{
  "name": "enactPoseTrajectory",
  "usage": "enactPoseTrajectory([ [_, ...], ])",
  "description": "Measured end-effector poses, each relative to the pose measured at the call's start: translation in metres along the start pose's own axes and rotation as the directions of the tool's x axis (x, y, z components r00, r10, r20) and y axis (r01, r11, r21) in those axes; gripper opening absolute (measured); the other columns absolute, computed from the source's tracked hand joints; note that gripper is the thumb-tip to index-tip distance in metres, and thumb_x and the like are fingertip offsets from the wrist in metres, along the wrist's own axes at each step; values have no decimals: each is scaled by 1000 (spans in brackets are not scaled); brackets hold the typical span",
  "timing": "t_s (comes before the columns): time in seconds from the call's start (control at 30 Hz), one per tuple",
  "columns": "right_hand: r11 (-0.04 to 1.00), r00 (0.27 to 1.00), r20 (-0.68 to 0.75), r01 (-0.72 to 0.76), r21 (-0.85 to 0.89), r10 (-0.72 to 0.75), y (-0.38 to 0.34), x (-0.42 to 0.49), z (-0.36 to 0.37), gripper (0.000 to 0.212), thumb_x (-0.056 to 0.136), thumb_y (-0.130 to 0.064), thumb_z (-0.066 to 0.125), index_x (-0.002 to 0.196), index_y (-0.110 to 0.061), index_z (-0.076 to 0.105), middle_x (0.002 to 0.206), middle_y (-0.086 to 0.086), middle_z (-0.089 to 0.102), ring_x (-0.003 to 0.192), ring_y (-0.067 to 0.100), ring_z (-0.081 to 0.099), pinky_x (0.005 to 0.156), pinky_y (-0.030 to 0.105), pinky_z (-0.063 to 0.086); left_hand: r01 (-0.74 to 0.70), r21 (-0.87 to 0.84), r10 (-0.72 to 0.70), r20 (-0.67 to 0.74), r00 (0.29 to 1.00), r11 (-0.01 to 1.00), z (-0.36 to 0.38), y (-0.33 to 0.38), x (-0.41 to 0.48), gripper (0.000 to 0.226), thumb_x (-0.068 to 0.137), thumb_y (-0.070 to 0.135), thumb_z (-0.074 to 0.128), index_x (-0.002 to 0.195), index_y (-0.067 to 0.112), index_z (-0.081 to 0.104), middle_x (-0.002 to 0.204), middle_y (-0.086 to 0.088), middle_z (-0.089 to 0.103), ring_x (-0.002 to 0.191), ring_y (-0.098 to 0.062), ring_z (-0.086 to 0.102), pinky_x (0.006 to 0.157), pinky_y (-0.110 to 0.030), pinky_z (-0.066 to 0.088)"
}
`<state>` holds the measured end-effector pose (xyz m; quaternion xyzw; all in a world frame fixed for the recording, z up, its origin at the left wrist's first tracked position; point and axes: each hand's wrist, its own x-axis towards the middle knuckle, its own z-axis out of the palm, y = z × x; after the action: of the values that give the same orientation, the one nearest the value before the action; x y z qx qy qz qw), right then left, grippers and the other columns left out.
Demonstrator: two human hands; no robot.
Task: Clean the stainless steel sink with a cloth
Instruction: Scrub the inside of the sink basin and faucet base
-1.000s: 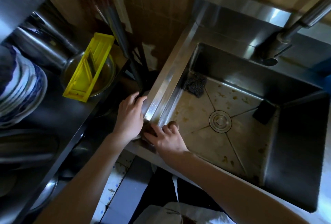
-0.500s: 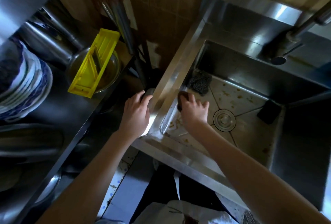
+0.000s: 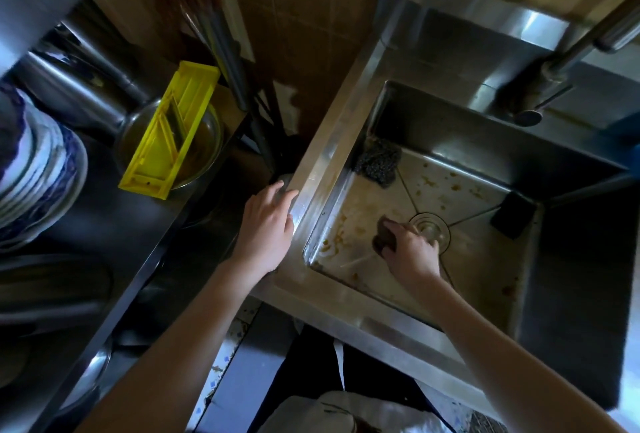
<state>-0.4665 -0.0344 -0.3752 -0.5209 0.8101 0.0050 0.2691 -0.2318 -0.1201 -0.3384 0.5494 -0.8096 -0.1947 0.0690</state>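
Right hand (image 3: 410, 251), gripping dark brown wadded cloth (image 3: 382, 238), has slid from the left wall to the floor of the stained stainless steel sink (image 3: 329, 169) beside the round drain (image 3: 431, 226) (left hand (image 3: 265, 228) flat on the rim), where loosened grime may smear drainward.

Her right hand (image 3: 407, 250) presses a dark cloth (image 3: 382, 237) on the stained sink (image 3: 349, 127) floor beside the drain (image 3: 429, 226); left hand (image 3: 265, 231) rests on the rim.

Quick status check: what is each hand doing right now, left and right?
Left hand: open, fingers resting on the sink rim.
Right hand: closed on the dark cloth, on the sink floor beside the drain.
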Motion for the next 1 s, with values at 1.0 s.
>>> enactPoseTrajectory([
  [1.0,982,988,-47,-153,-114,149,-5,42,0,26,89,-27,52,114,-24,52,119,6,57,100,28,60,100,48,31,-30,-24,30,-3,1000,999,5,1,15,41,86,5,56,126,10,54,139,-14,43,123,-34,44,102,-46,33],
])
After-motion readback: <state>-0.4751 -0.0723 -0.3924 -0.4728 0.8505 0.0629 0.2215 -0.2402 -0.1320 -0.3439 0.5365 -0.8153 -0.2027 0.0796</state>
